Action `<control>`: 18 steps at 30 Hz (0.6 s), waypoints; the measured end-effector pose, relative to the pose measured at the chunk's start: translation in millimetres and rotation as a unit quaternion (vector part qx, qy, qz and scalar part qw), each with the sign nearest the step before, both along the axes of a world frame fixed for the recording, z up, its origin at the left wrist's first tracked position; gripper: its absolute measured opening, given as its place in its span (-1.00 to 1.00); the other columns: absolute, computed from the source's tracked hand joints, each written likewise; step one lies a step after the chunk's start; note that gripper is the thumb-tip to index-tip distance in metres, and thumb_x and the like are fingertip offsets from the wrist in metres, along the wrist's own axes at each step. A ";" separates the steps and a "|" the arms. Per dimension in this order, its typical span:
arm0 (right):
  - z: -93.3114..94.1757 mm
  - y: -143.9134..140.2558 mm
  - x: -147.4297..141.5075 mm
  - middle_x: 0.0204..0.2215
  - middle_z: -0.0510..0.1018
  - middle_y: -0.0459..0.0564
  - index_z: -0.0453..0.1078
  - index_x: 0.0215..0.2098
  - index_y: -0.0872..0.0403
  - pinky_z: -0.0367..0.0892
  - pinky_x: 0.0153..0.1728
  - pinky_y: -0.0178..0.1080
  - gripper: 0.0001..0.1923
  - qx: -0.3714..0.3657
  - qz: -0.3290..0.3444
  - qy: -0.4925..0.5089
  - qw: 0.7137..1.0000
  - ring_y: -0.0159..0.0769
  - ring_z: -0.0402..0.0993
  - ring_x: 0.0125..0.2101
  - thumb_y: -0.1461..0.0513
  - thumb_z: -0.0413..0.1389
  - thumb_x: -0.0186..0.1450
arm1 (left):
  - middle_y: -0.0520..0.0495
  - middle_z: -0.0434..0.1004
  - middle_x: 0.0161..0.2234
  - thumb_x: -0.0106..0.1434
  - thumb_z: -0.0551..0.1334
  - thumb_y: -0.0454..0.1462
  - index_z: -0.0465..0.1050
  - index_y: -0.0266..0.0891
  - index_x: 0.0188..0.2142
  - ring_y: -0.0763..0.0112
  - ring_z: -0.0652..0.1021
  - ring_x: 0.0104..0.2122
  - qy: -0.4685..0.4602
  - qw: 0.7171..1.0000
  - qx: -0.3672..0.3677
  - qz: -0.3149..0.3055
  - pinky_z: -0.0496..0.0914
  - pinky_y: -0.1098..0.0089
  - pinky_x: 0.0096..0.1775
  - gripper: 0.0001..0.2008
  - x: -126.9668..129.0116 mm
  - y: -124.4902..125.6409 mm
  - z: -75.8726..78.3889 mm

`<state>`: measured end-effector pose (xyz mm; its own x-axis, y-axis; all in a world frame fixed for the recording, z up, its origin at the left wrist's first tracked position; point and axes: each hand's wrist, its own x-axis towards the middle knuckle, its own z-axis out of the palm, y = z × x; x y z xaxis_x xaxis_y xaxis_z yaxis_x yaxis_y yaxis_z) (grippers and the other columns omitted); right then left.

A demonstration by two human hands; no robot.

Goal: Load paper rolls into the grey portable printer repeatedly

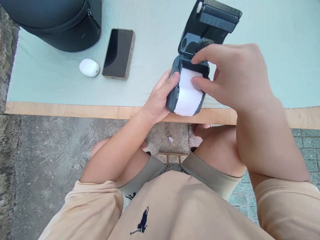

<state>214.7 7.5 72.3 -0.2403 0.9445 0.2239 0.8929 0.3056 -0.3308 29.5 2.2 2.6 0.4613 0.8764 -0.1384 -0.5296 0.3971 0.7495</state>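
Note:
My left hand (pixel 160 98) is wrapped round a dark portable receipt printer (pixel 171 100), its thumb on the near left rim. The printer's lid (pixel 192 35) stands swung up on its hinge, showing a roller along its far edge. In the compartment lies a white paper roll (pixel 188 96), its loose end spread over the front. Over the printer is my right hand (pixel 230 73), thumb touching the paper and index finger near the hinge, with a gap between the two. Its other fingers are curled and partly hidden.
A smartphone (pixel 118 53) lies on the pale cloth-covered table (pixel 152 36), beside a white oval case (pixel 89 67). At the back left stands a black zipped bag (pixel 62 26). The table's wooden edge (pixel 75 111) runs just below the printer. A paper scrap (pixel 170 139) lies on the ground.

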 end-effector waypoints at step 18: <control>-3.3 -10.5 33.6 -0.25 0.64 -0.01 0.61 -0.13 -0.13 0.04 -0.60 -0.14 -0.60 -0.031 0.003 0.392 0.919 -0.28 0.33 -0.53 -0.13 0.35 0.17 | -0.07 0.70 -0.15 0.52 0.21 -0.02 0.53 -0.20 -0.14 0.01 0.61 0.30 -0.012 0.999 -0.028 0.037 0.59 0.07 0.26 -0.70 4.4 1.4 1.2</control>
